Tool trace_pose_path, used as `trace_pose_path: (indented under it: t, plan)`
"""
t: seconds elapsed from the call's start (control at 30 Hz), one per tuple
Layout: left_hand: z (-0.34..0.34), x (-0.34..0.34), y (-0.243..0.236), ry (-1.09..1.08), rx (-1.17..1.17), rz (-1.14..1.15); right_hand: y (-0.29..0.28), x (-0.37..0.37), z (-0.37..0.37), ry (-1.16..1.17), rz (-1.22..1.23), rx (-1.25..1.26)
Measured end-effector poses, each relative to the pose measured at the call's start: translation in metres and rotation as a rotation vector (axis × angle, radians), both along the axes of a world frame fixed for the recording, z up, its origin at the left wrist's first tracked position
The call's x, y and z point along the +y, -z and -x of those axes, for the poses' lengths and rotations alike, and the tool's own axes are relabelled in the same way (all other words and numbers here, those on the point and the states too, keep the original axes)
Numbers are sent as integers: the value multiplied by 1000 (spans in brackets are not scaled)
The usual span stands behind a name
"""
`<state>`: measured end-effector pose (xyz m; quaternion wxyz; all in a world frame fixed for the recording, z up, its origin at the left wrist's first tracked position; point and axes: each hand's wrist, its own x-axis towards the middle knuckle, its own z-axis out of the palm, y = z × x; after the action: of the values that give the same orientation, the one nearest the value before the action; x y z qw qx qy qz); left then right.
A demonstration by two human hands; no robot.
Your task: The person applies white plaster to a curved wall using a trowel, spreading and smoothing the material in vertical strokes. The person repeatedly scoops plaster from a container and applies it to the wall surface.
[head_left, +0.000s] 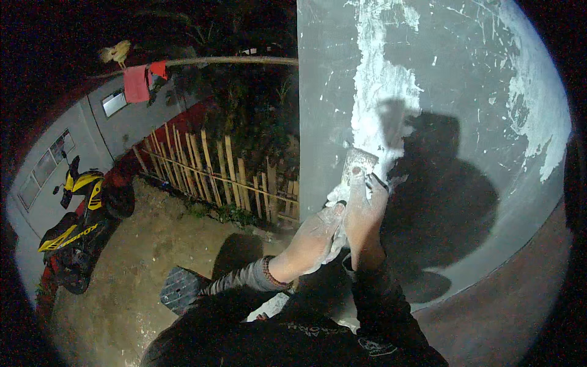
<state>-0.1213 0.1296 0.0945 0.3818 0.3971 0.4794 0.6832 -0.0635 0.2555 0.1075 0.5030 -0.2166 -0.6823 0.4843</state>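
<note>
My right hand (365, 223) grips a putty knife (359, 160), its flat, plaster-smeared blade up against the wall, with my thumb pressed on it. Close beside it on the left, my left hand (306, 241) is curled around a lump of wet white plaster (336, 243); most of its fingers are hidden beneath. White powder and paste coat both hands. In front of me rises a grey wall (327, 79) with a rough vertical strip of white plaster (370, 79) running down to the blade. My shadow falls across the wall on the right.
Another white patch (529, 98) marks the wall's right side. To the left are a bamboo fence (208, 168), a yellow and black motorcycle (82, 214) and a house wall (92, 131). Red cloths (136, 84) and a chicken (116, 52) are on a pole. A dark block (183, 290) lies below.
</note>
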Motion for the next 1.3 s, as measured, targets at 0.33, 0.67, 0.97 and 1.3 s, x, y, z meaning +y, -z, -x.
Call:
trace_pose_path:
  t: [0.33,0.67,0.97,1.3]
  plan:
    - [-2,6,-4,-128,287,-11,-8,0,-3,43,-149,44]
    - [-3,0,64,-440,1157,-246,58,-6,-9,72,25,-49]
    - [-4,3,68,-279,1184,-205,72,3,-8,98,220,27]
    - [-6,7,80,-312,1131,-224,62,-1,-18,-70,360,21]
